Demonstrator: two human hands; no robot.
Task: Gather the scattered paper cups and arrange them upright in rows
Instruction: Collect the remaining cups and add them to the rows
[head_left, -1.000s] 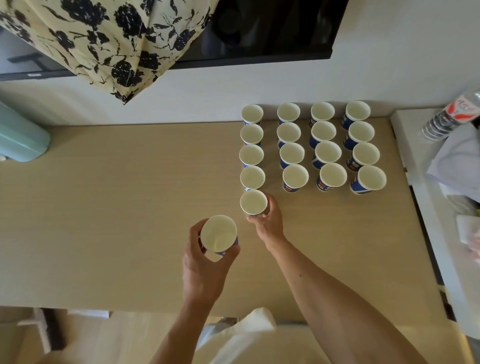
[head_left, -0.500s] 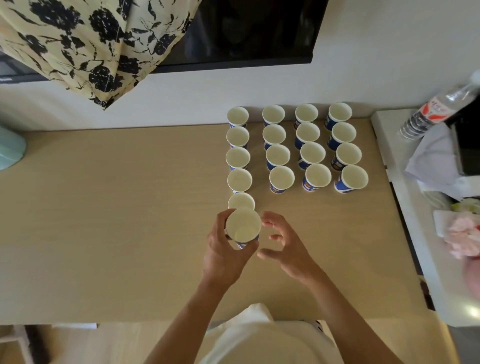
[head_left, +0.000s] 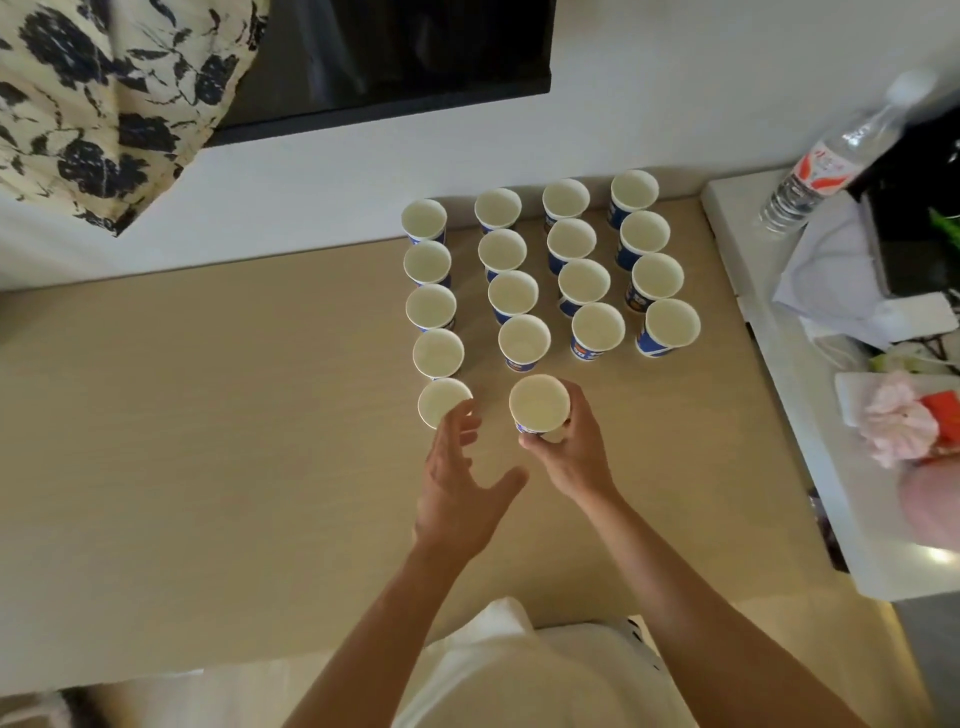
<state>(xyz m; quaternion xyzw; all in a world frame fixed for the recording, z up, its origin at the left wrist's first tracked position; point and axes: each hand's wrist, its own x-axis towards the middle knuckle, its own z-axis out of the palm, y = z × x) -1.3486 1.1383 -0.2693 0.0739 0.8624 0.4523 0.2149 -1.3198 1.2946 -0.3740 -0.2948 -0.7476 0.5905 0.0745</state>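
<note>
- A person's right hand (head_left: 571, 457) holds a paper cup (head_left: 537, 405) upright at the near end of the second column from the left. Its grip is clamped round the lower wall, thumb and fingers curled about it. Whether the base touches the bench (head_left: 208, 415) cannot be told.
- The left hand (head_left: 457, 493) hovers just beside it, grip apart, fingers spread and holding nothing. Its fingertips (head_left: 462, 421) overlap the rim of the end cup (head_left: 441, 400) in the left column.
- Seventeen blue-and-white cups (head_left: 584, 280) stand mouths up on the bench in four columns running toward the wall: five in the left column and four in each of the others.
- A water bottle (head_left: 831, 166) sits on a white ledge (head_left: 857, 545) at right, well apart from the cups.
- A floral cloth (head_left: 104, 104) hangs at upper left.
</note>
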